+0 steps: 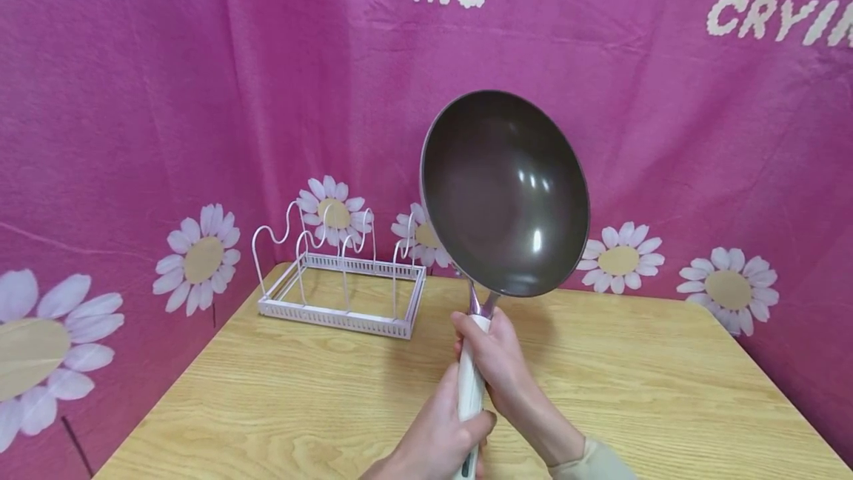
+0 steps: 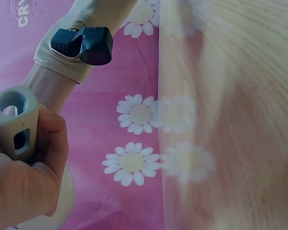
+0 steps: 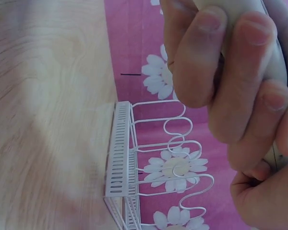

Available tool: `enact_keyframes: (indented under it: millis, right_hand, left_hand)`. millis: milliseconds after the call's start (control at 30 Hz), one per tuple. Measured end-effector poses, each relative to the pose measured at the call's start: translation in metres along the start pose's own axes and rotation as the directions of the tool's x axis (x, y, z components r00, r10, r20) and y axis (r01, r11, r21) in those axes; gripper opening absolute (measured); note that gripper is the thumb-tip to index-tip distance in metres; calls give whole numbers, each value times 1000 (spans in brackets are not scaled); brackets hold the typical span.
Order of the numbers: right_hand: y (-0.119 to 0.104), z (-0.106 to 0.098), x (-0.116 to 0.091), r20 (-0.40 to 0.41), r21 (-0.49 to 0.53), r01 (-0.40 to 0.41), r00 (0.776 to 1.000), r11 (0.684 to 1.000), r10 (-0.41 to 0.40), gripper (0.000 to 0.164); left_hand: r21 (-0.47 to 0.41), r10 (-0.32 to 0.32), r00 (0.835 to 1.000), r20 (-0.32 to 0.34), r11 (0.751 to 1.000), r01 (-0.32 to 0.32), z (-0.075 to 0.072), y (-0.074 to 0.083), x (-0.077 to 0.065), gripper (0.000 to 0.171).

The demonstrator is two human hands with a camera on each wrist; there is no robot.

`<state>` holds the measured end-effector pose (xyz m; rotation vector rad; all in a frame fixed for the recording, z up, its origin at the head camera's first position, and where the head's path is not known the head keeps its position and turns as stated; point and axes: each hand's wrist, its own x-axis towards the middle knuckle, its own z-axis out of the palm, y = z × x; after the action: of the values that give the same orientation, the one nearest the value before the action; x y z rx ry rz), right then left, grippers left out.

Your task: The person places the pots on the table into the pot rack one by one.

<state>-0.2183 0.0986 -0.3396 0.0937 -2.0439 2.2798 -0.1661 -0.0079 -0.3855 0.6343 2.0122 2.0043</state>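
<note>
A deep frying pan with a dark inner surface is held up above the table, its bowl facing me and its handle pointing down. My right hand grips the pale handle close to the bowl. Lower down, my left hand wraps round the same handle, thumb across it. In the left wrist view the handle's hollow end sticks out of the left hand. Curled fingers of the right hand cover much of the handle in the right wrist view.
To the left of the pan, a white wire rack with wavy upright dividers stands on the wooden table, near its back left corner. Behind hangs a pink cloth with daisies and lettering. A small black camera sits on the right wrist.
</note>
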Motion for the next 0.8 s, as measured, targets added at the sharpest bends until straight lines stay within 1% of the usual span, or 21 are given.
enact_keyframes:
  millis: [167,267,500,533,633,800]
  right_hand:
    - [-2,6,2,22,-5,28,999,1000,-27,16]
    - [-1,9,4,41,-8,34,999,999,-34,16]
    - [0,12,8,84,3,46,995,999,-46,14]
    - [0,12,8,91,-1,46,995,999,-46,14]
    - [-1,14,10,115,-24,44,993,999,-41,13]
    - [-7,20,12,163,-73,43,986,996,-30,16]
  left_hand:
    - [13,6,1000,-25,1000,-6,-5,2,-2,51]
    - [41,2,999,-36,999,-1,-9,3,-3,49]
    - [114,-4,999,-45,993,9,-17,3,-4,59]
    - [119,-5,999,-49,993,11,-18,3,-4,57]
    - [129,-8,998,-68,991,17,-19,3,-4,58]
    - [148,-8,993,-120,989,26,-22,2,-6,68]
